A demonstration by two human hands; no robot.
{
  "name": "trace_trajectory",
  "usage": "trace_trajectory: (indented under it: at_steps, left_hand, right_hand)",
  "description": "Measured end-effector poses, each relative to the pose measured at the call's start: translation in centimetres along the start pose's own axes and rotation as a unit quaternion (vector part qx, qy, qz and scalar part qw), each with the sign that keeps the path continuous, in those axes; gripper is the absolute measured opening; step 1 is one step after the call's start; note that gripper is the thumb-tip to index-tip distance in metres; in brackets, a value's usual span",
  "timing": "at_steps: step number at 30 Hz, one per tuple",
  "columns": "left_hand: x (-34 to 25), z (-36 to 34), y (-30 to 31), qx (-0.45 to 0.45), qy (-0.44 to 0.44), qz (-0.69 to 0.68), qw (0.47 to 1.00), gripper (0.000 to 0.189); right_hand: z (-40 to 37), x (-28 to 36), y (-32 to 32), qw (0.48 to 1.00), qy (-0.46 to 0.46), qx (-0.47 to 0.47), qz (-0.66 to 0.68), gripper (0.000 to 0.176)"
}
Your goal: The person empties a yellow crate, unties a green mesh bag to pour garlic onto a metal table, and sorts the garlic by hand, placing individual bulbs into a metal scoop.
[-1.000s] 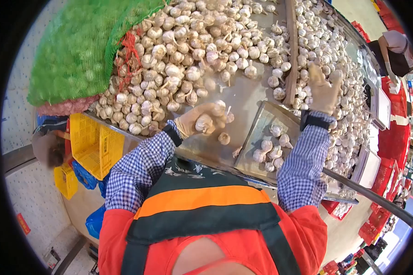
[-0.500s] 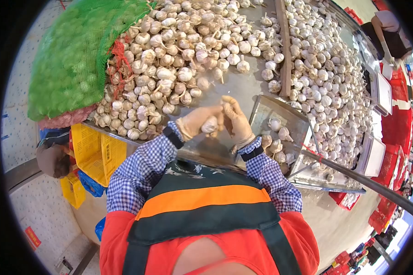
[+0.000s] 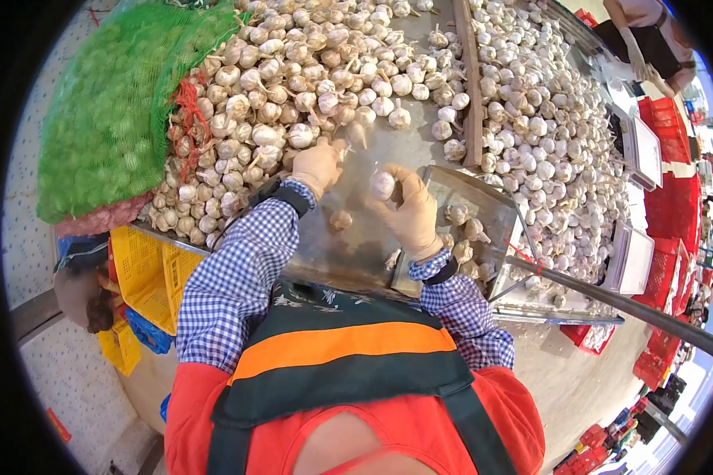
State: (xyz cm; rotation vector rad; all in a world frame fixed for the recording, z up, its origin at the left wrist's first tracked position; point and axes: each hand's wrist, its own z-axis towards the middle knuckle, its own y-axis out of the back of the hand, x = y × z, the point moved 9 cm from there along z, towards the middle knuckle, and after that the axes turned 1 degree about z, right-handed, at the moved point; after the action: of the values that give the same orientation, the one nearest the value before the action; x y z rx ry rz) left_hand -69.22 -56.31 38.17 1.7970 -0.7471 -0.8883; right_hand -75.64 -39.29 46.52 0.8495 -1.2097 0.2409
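My gloved right hand is closed around a white garlic bulb, pinched between thumb and fingers above the metal table. At the near edge of the garlic pile, my gloved left hand has its fingers bent together; what they hold, if anything, is hard to make out. A loose bulb lies on the table between my hands. Just beyond my left fingertips is a blurred bulb. Beside my right wrist, a metal scoop-like tray contains several bulbs.
A green mesh sack lies on the left, above yellow crates. A wooden divider separates the pile from more garlic. A metal bar crosses at right, near red crates. Other people are at both sides.
My hands have moved apart, the left toward the pile. A bulb held in my left hand is no longer there; my right hand now holds one, and another lies on the table.
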Motion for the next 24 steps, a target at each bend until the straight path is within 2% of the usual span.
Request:
trace_trajectory:
  at_steps: [2, 6, 7, 8, 9, 10, 11, 12, 13, 14, 16, 17, 18, 19, 20, 21, 22, 23, 24]
  left_hand:
    - [-0.2, 1.4, -2.3, 0.059, 0.014, 0.064, 0.996, 0.033]
    - [-0.8, 1.5, -2.7, 0.047, -0.02, 0.075, 0.996, 0.031]
    - [-0.6, 1.3, -2.4, 0.047, -0.017, 0.077, 0.996, 0.031]
    - [-0.6, 1.1, -1.7, 0.04, -0.024, -0.037, 0.998, 0.031]
    - [-0.5, 0.8, -1.0, 0.032, -0.029, -0.15, 0.988, 0.032]
    - [-0.4, 0.3, -0.7, 0.031, -0.027, -0.146, 0.988, 0.032]
    - [-0.2, -0.5, -1.0, 0.051, 0.012, -0.445, 0.894, 0.036]
    - [-0.4, -1.4, -1.2, 0.065, 0.049, -0.699, 0.71, 0.041]
    - [-0.9, -2.2, -0.9, 0.071, 0.056, -0.783, 0.615, 0.046]
    - [-1.3, -2.7, -1.0, 0.069, 0.057, -0.783, 0.616, 0.046]
    - [-2.8, -3.3, -1.4, 0.051, 0.067, -0.841, 0.535, 0.047]
    - [-3.4, -3.5, -1.5, 0.048, 0.069, -0.841, 0.534, 0.047]
    - [-3.8, -3.6, 0.6, -0.038, -0.008, -0.685, 0.728, 0.043]
    - [-5.1, -4.1, 2.6, -0.119, -0.083, -0.476, 0.867, 0.04]
    - [-7.1, -4.8, 3.9, -0.192, -0.148, -0.23, 0.943, 0.04]
    - [-7.2, -4.6, 3.9, -0.198, -0.139, -0.228, 0.943, 0.04]
    - [-7.9, -4.7, 4.2, -0.217, -0.18, -0.205, 0.937, 0.045]
    - [-8.4, -5.1, 4.5, -0.234, -0.22, -0.179, 0.93, 0.051]
    - [-8.0, -5.3, 4.6, -0.238, -0.211, -0.175, 0.932, 0.051]
  right_hand:
    - [-0.1, 1.5, 0.2, 0.99, 0.042, 0.022, -0.131, 0.039]
    - [-0.3, 0.4, 0.7, 0.991, 0.039, 0.029, -0.125, 0.032]
    - [-0.6, -2.2, 0.4, 0.999, -0.025, 0.035, -0.032, 0.028]
    - [-0.6, -3.9, 0.1, 0.993, -0.088, 0.043, 0.061, 0.026]
    - [-1.5, -5.3, -0.7, 0.943, -0.216, 0.056, 0.248, 0.027]
    - [-1.4, -6.2, -0.9, 0.942, -0.215, 0.058, 0.251, 0.027]
    - [-1.5, -7.5, -1.8, 0.884, -0.229, 0.058, 0.402, 0.028]
    - [-1.4, -7.6, -2.5, 0.804, -0.239, 0.057, 0.542, 0.03]
    - [-1.7, -8.4, -3.4, 0.74, -0.277, -0.001, 0.613, 0.03]
    - [-1.5, -7.4, -3.9, 0.74, -0.277, 0.001, 0.614, 0.03]
    - [-1.9, -5.5, -5.9, 0.588, -0.355, -0.031, 0.726, 0.031]
    - [-1.6, -5.6, -6.7, 0.607, -0.335, -0.039, 0.72, 0.037]
    - [-1.4, -5.7, -7.5, 0.607, -0.337, -0.036, 0.719, 0.037]
    - [-1.1, -5.7, -8.1, 0.592, -0.329, -0.036, 0.735, 0.039]
    - [-0.9, -5.4, -8.6, 0.576, -0.321, -0.033, 0.751, 0.042]
    - [-0.8, -4.6, -8.0, 0.559, -0.323, -0.056, 0.762, 0.043]
    - [-0.7, -5.6, -8.0, 0.573, -0.29, -0.047, 0.765, 0.038]
    - [-0.7, -5.7, -7.4, 0.536, -0.311, -0.093, 0.779, 0.033]
    - [-0.6, -6.0, -6.5, 0.498, -0.331, -0.142, 0.789, 0.027]
